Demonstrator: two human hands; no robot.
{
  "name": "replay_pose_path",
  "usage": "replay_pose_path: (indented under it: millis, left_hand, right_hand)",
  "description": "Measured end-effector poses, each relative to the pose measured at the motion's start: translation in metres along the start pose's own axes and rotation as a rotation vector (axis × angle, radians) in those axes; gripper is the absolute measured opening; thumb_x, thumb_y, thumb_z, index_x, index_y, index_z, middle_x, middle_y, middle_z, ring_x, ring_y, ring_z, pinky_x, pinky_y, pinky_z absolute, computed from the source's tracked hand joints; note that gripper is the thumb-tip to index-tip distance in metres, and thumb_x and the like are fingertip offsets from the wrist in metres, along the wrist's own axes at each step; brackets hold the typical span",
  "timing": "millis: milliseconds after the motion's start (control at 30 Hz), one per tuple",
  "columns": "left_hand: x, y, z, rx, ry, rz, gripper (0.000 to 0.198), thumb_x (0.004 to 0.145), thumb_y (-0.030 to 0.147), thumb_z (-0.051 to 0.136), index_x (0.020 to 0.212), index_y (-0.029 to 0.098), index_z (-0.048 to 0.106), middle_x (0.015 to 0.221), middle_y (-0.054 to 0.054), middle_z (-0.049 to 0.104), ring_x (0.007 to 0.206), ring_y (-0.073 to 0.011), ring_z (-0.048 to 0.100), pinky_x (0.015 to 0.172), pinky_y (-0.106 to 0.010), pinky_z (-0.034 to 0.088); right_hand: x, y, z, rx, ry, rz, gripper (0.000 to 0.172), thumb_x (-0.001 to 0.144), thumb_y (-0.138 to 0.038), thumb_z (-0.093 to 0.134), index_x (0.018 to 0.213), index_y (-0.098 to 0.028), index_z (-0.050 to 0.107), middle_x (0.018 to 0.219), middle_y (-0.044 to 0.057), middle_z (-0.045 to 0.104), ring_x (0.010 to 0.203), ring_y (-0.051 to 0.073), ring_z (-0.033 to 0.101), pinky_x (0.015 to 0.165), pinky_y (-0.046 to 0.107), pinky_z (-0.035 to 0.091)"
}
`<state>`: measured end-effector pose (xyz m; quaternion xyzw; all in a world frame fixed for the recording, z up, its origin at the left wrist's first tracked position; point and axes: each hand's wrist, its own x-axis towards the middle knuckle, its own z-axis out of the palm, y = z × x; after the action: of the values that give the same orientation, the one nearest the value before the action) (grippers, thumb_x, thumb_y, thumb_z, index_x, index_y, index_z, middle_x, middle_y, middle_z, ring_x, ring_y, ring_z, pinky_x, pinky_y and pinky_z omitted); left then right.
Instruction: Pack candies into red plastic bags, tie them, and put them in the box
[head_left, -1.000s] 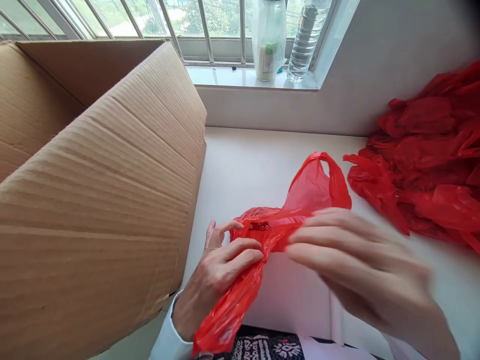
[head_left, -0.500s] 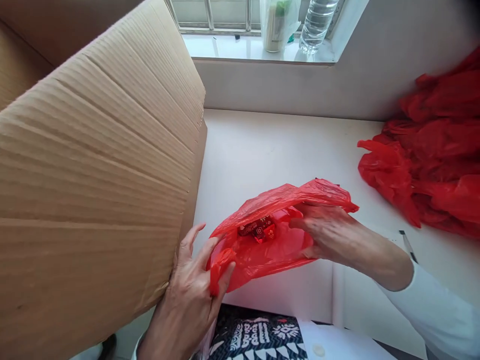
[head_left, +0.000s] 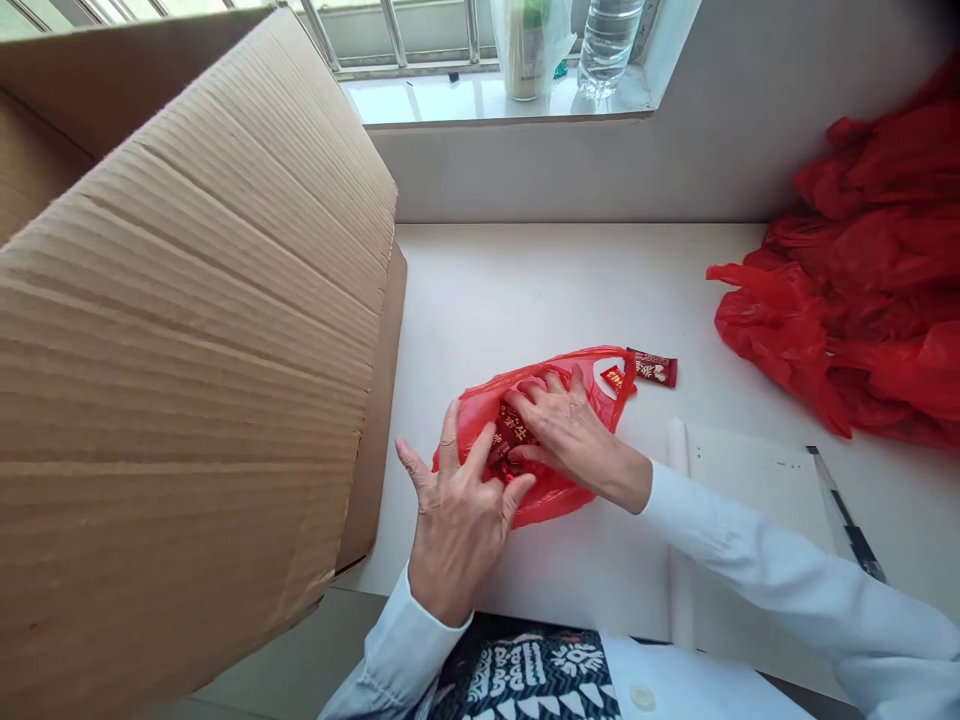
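As left fingers (head_left: pixel 449 440) splay, right fingers (head_left: pixel 531 409) bend.

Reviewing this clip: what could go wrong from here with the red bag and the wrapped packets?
The dark red packet lying outside the red bag, by its handle, might get knocked away. The right hand reaches into thin-looking plastic, so a fingertip could tear it. The black-handled tool near the right sleeve may get nudged.

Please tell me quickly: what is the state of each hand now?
Left hand: open, fingers spread over the red bag.
Right hand: in the bag's mouth by printed packets; grip cannot be told.
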<state>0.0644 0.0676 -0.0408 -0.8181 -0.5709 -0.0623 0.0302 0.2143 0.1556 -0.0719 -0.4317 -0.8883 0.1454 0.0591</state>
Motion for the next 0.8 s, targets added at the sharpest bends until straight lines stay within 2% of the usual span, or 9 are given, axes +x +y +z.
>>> replay_pose_path:
  millis: [67,167,267,300,400,467,633,700,800]
  left_hand:
    - [-0.004,-0.008,0.009,0.051,-0.043,-0.071,0.033,0.087,0.026,0.061,0.056,0.016,0.066,0.109,-0.014,0.068,0.130,-0.0518,0.036,0.086,-0.089,0.017]
    - [-0.014,-0.020,0.011,0.116,-0.107,-0.143,0.029,0.082,0.022,0.067,0.053,0.016,0.063,0.102,-0.012,0.068,0.133,-0.0523,0.031,0.087,-0.089,0.015]
    - [-0.018,-0.022,0.002,0.136,-0.156,-0.223,0.007,0.082,0.019,0.065,0.077,0.016,0.068,0.108,-0.013,0.066,0.135,-0.0501,0.028,0.090,-0.084,0.024]
    - [-0.017,-0.021,-0.001,0.125,-0.169,-0.246,0.008,0.081,0.018,0.065,0.088,0.015,0.068,0.111,-0.014,0.064,0.136,-0.0485,0.027,0.092,-0.082,0.027]
    - [-0.011,-0.014,-0.002,0.062,-0.151,-0.280,0.038,0.081,0.016,0.064,0.118,0.020,0.059,0.123,-0.014,0.059,0.140,-0.0452,0.023,0.099,-0.077,0.028]
    - [-0.006,-0.010,0.003,0.043,-0.117,-0.282,0.045,0.082,0.017,0.063,0.125,0.028,0.055,0.130,-0.012,0.055,0.141,-0.0466,0.020,0.100,-0.078,0.024]
    - [0.004,-0.005,0.024,0.074,-0.130,-0.293,0.030,0.084,0.018,0.060,0.114,0.023,0.061,0.138,-0.015,0.050,0.140,-0.0502,0.017,0.097,-0.083,0.015]
    - [0.006,-0.008,0.028,0.081,-0.132,-0.309,0.022,0.083,0.021,0.062,0.105,0.018,0.063,0.136,-0.016,0.052,0.140,-0.0497,0.018,0.098,-0.083,0.012]
    - [0.006,-0.014,0.026,0.075,-0.084,-0.321,0.022,0.084,0.027,0.064,0.101,0.013,0.062,0.128,-0.015,0.058,0.139,-0.0468,0.023,0.104,-0.078,0.016]
  right_hand:
    - [0.002,0.008,0.006,0.039,-0.003,0.022,0.039,0.079,-0.041,0.068,0.104,-0.014,0.056,0.103,0.015,0.060,0.102,0.034,0.047,0.089,0.057,0.034]
    - [0.000,0.022,0.003,0.134,-0.027,0.014,0.026,0.081,-0.036,0.066,0.091,-0.016,0.052,0.091,0.009,0.060,0.088,0.024,0.052,0.074,0.038,0.042]
    - [-0.005,0.027,-0.009,0.234,-0.058,-0.024,0.013,0.088,-0.025,0.057,0.088,-0.019,0.046,0.079,0.001,0.059,0.069,0.014,0.050,0.059,0.027,0.037]
    - [-0.009,0.026,-0.014,0.260,-0.072,-0.048,0.011,0.089,-0.023,0.055,0.086,-0.019,0.045,0.077,-0.001,0.059,0.067,0.013,0.050,0.058,0.026,0.037]
    - [-0.023,0.023,-0.027,0.324,-0.142,-0.163,0.014,0.089,-0.013,0.052,0.079,-0.020,0.044,0.080,-0.002,0.060,0.075,0.013,0.052,0.061,0.024,0.036]
    - [-0.035,0.021,-0.031,0.352,-0.189,-0.252,0.016,0.089,-0.007,0.046,0.082,-0.021,0.047,0.085,-0.002,0.062,0.085,0.014,0.052,0.066,0.025,0.037]
    - [-0.057,0.019,-0.027,0.335,-0.253,-0.299,0.026,0.092,-0.004,0.034,0.090,-0.024,0.050,0.090,-0.002,0.063,0.097,0.017,0.049,0.072,0.028,0.037]
    - [-0.059,0.021,-0.025,0.303,-0.260,-0.292,0.029,0.089,0.000,0.034,0.094,-0.024,0.050,0.093,-0.001,0.063,0.098,0.018,0.050,0.070,0.028,0.037]
    - [-0.059,0.024,-0.026,0.183,-0.223,-0.291,0.046,0.078,0.009,0.033,0.102,-0.026,0.052,0.100,0.001,0.063,0.097,0.020,0.050,0.069,0.029,0.036]
